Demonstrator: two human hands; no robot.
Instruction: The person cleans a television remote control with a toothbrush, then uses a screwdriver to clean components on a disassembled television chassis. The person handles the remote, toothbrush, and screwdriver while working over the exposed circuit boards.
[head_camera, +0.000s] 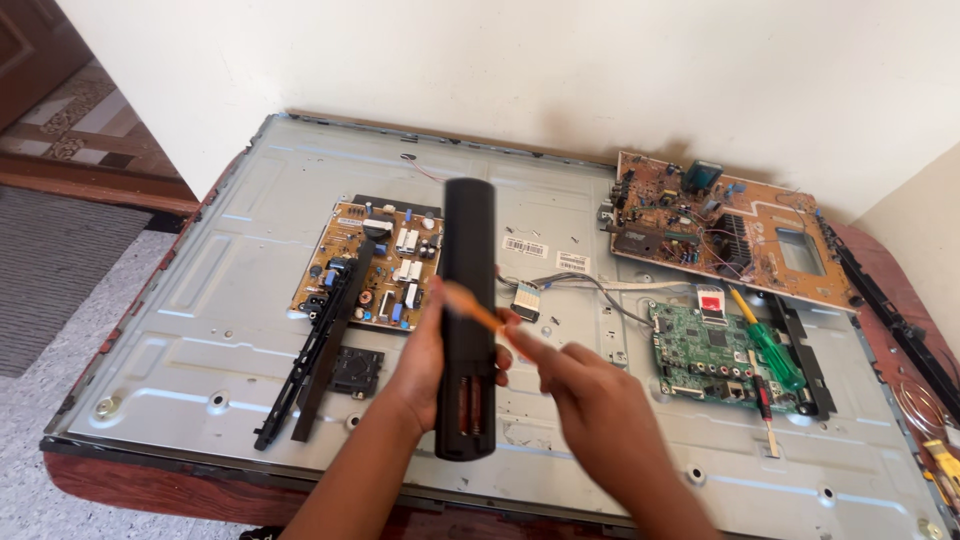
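Held a black remote (468, 320) upright-ish in the left hand (425, 365), grip clamped round its lower half, battery bay open w/ what looked like batteries inside, facing up toward the cam. Right hand (590, 400) was just beside it, fingers pinched together on a thin orange stick (472, 308) lying across the remote's middle; blurred, so couldn't tell exactly what the stick was. All this hovered over a grey metal TV back panel (230, 300) lying flat on a reddish counter (130, 485). Power board (385, 262) sat on the panel behind the remote, w/ black plastic strips (318, 355) leaning across its left edge. Green mainboard (705, 360) off to the right, green-handled screwdriver (768, 345) resting on it. Brown circuit board (725, 225) lay at the far right corner, near the wall.
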